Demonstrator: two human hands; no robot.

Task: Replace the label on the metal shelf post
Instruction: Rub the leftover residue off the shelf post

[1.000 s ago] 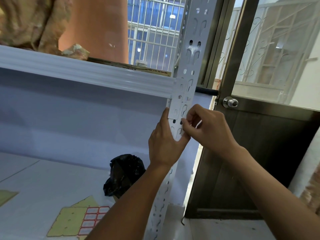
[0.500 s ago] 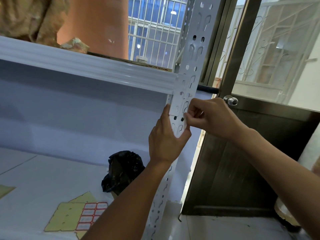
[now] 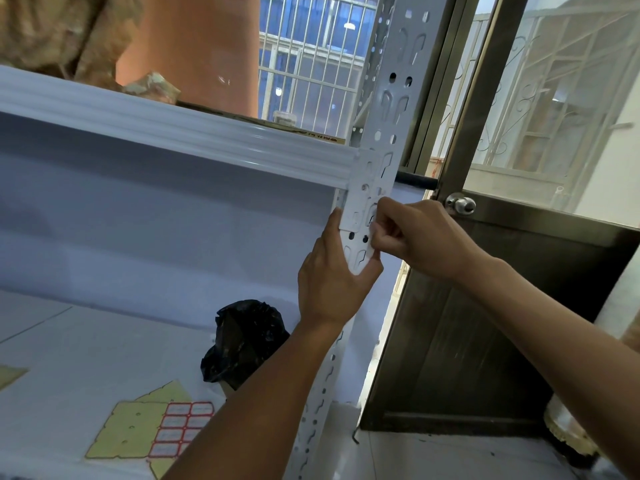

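A white perforated metal shelf post [image 3: 388, 109] runs from top centre down to the floor. A whiter paper label [image 3: 358, 206] is stuck on it just below the shelf beam, with the post's slots showing through. My left hand [image 3: 332, 282] wraps the post from the left, just under the label. My right hand [image 3: 415, 237] is at the post's right edge, thumb and fingers pinched together at the label's lower right corner. Whether the corner has lifted is hidden by my fingers.
A white shelf beam [image 3: 173, 133] meets the post. On the lower shelf lie a yellow sheet with red-bordered labels [image 3: 180, 427] and a black plastic bag [image 3: 242, 341]. To the right stands a dark door with a round knob [image 3: 462, 204].
My right hand has risen slightly along the post's right edge to the label's lower corner. My left hand has kept its grip on the post.
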